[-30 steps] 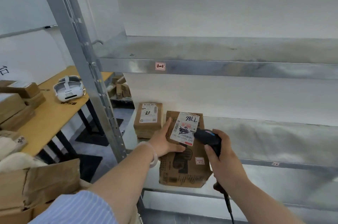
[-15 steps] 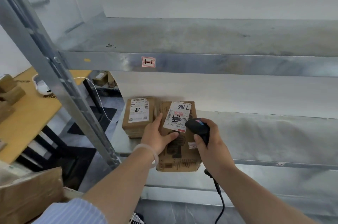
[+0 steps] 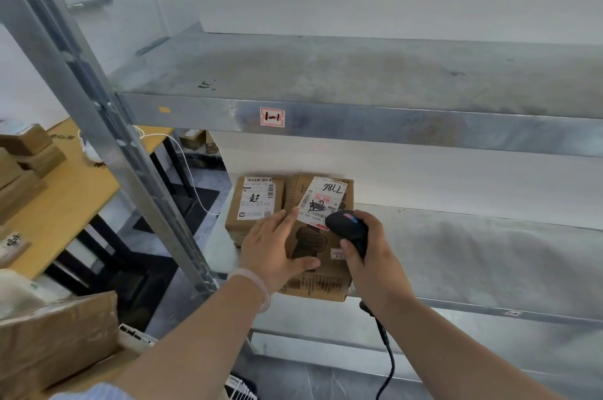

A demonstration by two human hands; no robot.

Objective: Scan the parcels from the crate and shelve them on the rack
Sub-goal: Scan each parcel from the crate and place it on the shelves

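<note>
The left hand [image 3: 274, 246] has let go its grip: its fingers [image 3: 287, 220] now lie straight on the parcel [image 3: 326, 282]. The right hand [image 3: 372, 259] grips the scanner [image 3: 346, 226]. The parcel lies on the lower shelf [image 3: 473, 256], front edge overhanging, just beside a second parcel [image 3: 257, 200].

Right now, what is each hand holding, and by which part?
Right hand grips the black scanner by its handle, below the head. Left hand holds nothing; it lies flat on the parcel, on its top face.
</note>
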